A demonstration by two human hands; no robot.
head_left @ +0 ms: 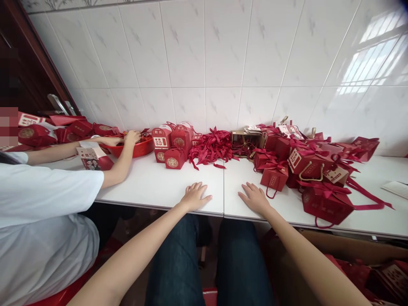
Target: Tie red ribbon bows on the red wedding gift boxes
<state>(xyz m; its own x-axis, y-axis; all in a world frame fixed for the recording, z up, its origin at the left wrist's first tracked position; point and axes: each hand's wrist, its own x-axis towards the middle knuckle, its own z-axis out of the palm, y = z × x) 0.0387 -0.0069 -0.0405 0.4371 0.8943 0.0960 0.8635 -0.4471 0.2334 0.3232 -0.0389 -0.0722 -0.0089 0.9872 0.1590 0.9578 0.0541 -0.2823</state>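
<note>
My left hand (pixel 194 197) lies flat on the white table (pixel 140 185), fingers spread, holding nothing. To the right of the table's seam my right hand (pixel 254 198) also rests palm down with its fingers apart. Beyond my hands is a heap of dark red ribbons (pixel 213 146). Several red gift boxes (pixel 175 158) with gold print stand upright left of the ribbons. Nearest my right hand is a small red box with a bow (pixel 274 176), at the edge of a pile of ribbon-tied gift boxes (pixel 310 163).
A co-worker in a white shirt (pixel 47 191) sits at left, both hands in a red basin (pixel 140 147). An open carton (pixel 247 138) stands behind the ribbons. More red boxes (pixel 70 129) are heaped at far left. Below the table at right, a cardboard box (pixel 347 244) holds red boxes.
</note>
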